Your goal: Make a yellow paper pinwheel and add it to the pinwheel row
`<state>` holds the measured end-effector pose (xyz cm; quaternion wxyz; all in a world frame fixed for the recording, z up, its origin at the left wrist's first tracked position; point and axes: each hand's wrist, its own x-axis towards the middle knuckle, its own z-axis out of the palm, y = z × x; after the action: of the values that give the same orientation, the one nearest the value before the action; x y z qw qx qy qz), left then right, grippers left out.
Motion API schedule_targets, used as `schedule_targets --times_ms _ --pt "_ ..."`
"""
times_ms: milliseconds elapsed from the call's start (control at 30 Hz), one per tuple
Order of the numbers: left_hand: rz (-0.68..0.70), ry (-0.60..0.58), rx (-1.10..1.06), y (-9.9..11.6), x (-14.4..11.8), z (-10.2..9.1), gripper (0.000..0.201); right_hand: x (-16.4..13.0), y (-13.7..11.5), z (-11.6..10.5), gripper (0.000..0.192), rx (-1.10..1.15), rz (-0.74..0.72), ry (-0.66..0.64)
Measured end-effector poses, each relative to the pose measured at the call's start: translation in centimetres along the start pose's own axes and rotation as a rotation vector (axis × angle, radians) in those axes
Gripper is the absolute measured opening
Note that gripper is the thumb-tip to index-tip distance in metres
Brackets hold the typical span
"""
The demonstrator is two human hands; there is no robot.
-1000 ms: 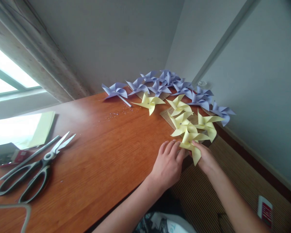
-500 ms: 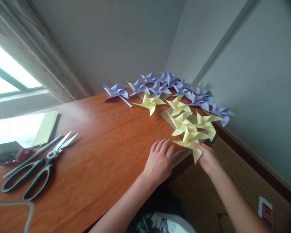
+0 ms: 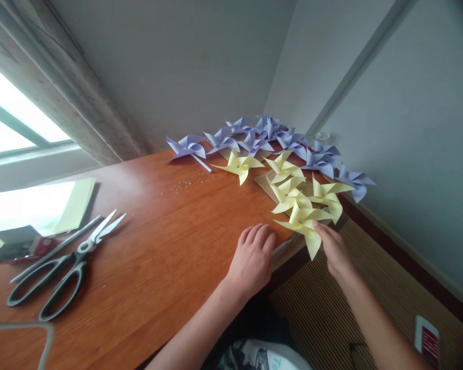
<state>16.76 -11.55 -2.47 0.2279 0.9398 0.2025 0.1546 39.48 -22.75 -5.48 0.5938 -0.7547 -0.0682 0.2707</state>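
Yellow folded-paper pinwheel [image 3: 304, 224] with pointed blades lies under the right hand's [image 3: 333, 248] fingertips, while the left hand [image 3: 252, 258] rests loosely curled, empty, on the glossy wooden table [image 3: 158, 246] beside it.

No text, brand, number or sign can be read here. A small white and red card [image 3: 427, 340] at the near right, lying on the ribbed mat [image 3: 332, 318], carries markings too small and blurred to make out. A dark and red packet [image 3: 21, 246] at the near left, beside the scissors [image 3: 61, 267], shows no legible print. Printed fabric [image 3: 262, 357] at the near edge bears marks that may be letters, but they are cut off and cannot be read.
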Motion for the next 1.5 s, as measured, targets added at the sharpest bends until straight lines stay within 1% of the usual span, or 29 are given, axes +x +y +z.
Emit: schedule_targets --times_ms 167,333,533,733,867,933,1033,1133,1167,1200,1233,1300,1367,1400,1433,1500 --pt "-0.003 -0.007 0.003 0.0 -0.1 0.0 0.042 -0.5 -0.2 -0.6 0.041 -0.007 -0.002 0.042" --pt "-0.004 -0.020 0.006 0.0 -0.1 0.1 0.042 -0.7 -0.6 0.3 0.044 -0.007 -0.011 0.038" --pt "-0.006 -0.026 0.000 -0.1 -0.1 0.2 0.043 -0.1 -1.0 1.2 0.049 -0.048 -0.043 0.025" --pt "-0.010 -0.023 -0.005 -0.1 -0.1 0.3 0.045 0.2 -0.7 1.3 0.050 -0.084 -0.101 0.011" --pt "-0.009 -0.016 -0.019 0.0 -0.1 0.2 0.044 0.1 -0.6 1.2 0.048 -0.127 -0.133 -0.011" --pt "-0.008 -0.011 -0.032 0.0 -0.1 0.1 0.044 0.2 -0.6 1.0 0.046 -0.147 -0.166 -0.002" --pt "-0.004 0.002 -0.046 0.1 -0.2 0.0 0.044 0.2 -0.7 0.6 0.044 -0.169 -0.251 0.075" --pt "-0.006 0.032 -0.064 0.1 -0.2 0.0 0.043 -0.9 -1.3 0.7 0.036 -0.213 -0.420 0.190" --pt "-0.006 0.047 -0.074 0.1 -0.3 -0.1 0.042 -1.6 -1.8 1.1 0.031 -0.253 -0.551 0.212" --pt "-0.007 0.064 -0.084 0.1 -0.3 -0.2 0.042 -2.6 -2.3 1.8 0.025 -0.294 -0.684 0.188" --pt "-0.008 0.084 -0.094 0.1 -0.3 -0.4 0.041 -3.7 -2.8 2.8 0.020 -0.331 -0.808 0.123" --pt "-0.011 0.115 -0.104 -0.3 -0.5 -1.1 0.039 -6.0 -4.0 5.5 0.013 -0.403 -0.994 -0.093" --pt "-0.033 0.129 -0.093 -1.2 -0.9 -2.3 0.036 -8.0 -5.1 9.1 0.015 -0.399 -1.065 -0.294" --pt "-0.070 0.137 -0.076 -1.9 -1.2 -3.2 0.031 -8.7 -5.5 11.1 0.017 -0.382 -1.063 -0.374" --pt "-0.129 0.164 -0.042 -2.7 -1.7 -4.1 0.022 -9.2 -5.8 13.2 0.020 -0.371 -1.039 -0.435" --pt "-0.232 0.215 0.039 -4.7 -3.1 -6.2 0.020 -9.8 -6.1 17.5 0.026 -0.364 -0.953 -0.571"
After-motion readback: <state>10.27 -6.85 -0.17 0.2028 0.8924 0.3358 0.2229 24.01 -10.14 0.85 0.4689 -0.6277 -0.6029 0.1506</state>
